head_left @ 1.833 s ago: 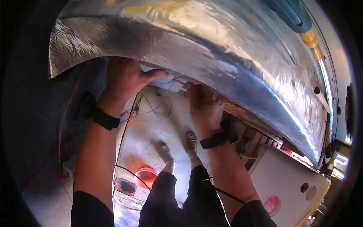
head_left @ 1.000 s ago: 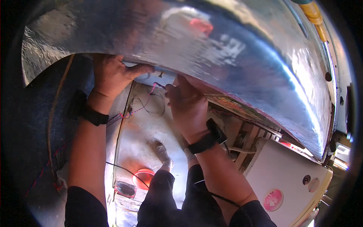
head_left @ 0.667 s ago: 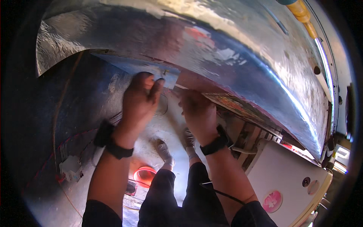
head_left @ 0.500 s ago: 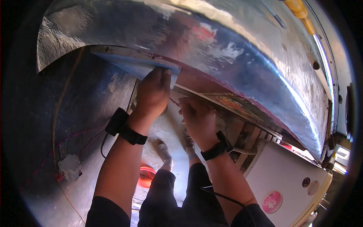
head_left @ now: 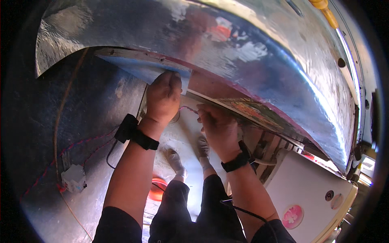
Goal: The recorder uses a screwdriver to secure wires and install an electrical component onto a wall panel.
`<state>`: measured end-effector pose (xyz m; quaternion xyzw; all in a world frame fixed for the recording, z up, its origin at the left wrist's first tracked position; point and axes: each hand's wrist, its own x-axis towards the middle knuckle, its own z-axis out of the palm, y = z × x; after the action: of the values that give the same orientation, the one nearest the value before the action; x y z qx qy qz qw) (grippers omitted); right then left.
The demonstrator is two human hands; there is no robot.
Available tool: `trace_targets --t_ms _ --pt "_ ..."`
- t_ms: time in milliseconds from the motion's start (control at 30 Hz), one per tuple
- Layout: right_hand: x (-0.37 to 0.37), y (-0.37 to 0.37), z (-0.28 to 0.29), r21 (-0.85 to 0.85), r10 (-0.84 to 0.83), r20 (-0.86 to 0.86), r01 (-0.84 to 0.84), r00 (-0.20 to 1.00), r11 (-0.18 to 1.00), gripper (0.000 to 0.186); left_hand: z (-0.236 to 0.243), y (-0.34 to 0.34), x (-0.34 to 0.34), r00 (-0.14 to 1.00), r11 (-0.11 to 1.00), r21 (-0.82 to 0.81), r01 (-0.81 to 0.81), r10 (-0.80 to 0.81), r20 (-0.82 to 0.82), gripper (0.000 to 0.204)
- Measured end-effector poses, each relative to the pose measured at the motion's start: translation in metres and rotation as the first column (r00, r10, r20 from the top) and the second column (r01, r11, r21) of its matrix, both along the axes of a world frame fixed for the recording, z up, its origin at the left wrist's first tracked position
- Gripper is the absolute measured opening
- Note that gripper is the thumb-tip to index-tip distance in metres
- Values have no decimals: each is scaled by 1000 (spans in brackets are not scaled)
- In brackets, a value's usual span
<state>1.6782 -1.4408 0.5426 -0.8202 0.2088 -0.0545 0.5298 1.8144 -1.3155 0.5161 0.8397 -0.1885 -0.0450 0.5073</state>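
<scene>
A twisted red-and-blue wire (head_left: 188, 108) spans the gap between my two hands. My right hand (head_left: 219, 126) has its fingers curled and pinched at the wire's right end. Closed, with the thumb on top, my left hand (head_left: 163, 96) is up against the end of a pale blue panel (head_left: 142, 69) below a shiny metal sheet (head_left: 133, 30). What its fingers enclose is hidden; the wire's left end disappears behind this hand. Beside the panel a reddish-brown board (head_left: 206, 84) runs under the metal's edge.
A white box-shaped fitting (head_left: 74, 178) with red-and-blue wires lies at the left on a dark surface. An orange bowl (head_left: 157, 193) is on the floor by my legs. At the right stands a white panel with stickers (head_left: 310, 190). A yellow handle (head_left: 325, 15) is at the upper right.
My right hand has moved slightly right and down, and more of the twisted wire shows between the hands. The left hand has stayed nearly in place. The view has shifted a little.
</scene>
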Motion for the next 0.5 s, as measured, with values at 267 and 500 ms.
trace_targets --t_ms 267,500 --pt "21 -6 17 -165 45 51 -36 998 986 17 -10 1 0 988 996 91 22 -35 149 31" --pt "35 -12 76 -130 372 169 -353 913 926 19 7 15 -13 980 990 -113 84 -103 -169 30"
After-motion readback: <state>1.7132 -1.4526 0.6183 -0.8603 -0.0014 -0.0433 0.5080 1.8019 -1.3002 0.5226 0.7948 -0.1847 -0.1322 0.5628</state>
